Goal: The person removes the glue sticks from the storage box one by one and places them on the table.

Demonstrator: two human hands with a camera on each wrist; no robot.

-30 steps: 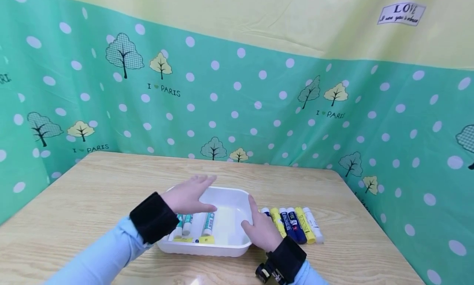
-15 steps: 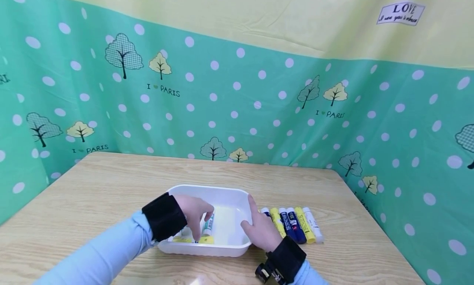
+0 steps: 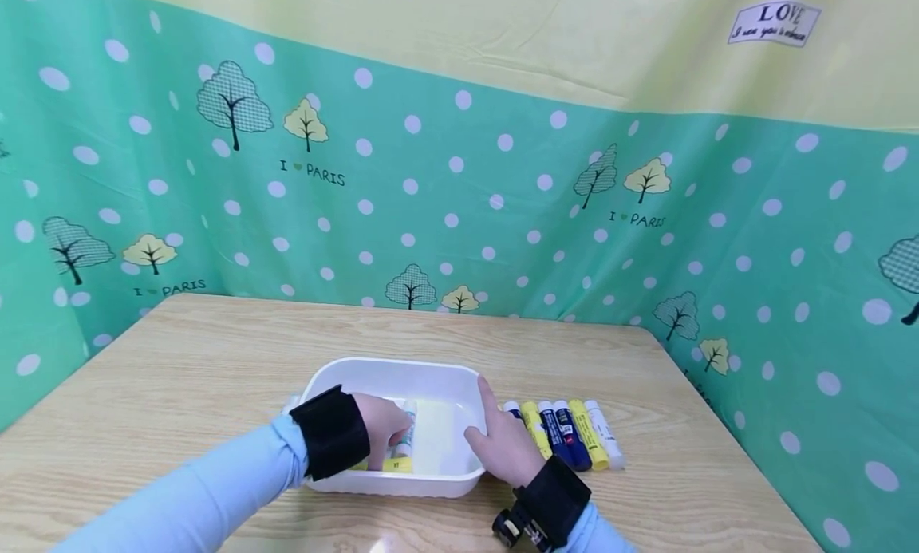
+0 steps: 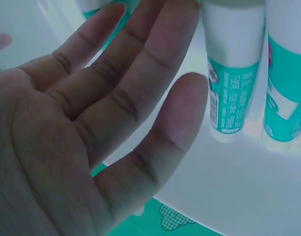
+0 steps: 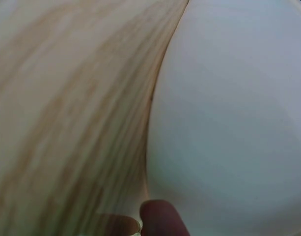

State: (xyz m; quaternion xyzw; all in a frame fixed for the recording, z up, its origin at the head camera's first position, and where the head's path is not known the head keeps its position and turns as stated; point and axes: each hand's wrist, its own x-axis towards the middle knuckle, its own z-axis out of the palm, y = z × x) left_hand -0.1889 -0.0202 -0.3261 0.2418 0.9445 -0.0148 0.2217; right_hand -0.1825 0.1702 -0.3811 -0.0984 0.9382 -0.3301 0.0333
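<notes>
Behind everything, a green-and-yellow curtain (image 3: 445, 138) with printed trees and pale dots. Below, a wood-grain table (image 3: 237, 345). On its nearer part, a white tray (image 3: 431, 381), rounded at the corners; looks thin-walled, stiff and light, probably ready to slide if nudged, so best steadied by the rim.

At the tray's right wall, the right hand (image 3: 506, 441), forefinger straight along the rim, thumb spread away, nothing lifted; cannot tell the firmness of the press or the lie of the hidden fingers. Over and into the tray's left half, the left hand (image 3: 380, 425), fingers pointing down, loosely extended, a gap between thumb and forefinger, nothing visibly enclosed.

Right of the tray, partly behind the right hand, a side-by-side row of dark blue, yellow and white tubes (image 3: 572, 437). Inside the tray, right by the left thumb and forefinger, teal-and-white tubes (image 4: 233, 69); cannot tell touching from nearly touching. Look like glue sticks: probably light, hard-shelled, not fragile, but smooth and apt to roll. Best taken across mid-barrel, thumb opposite forefinger, clear of the cap. Against the near wall, a partly hidden yellow tube (image 3: 398, 464), likely similar in handling.
</notes>
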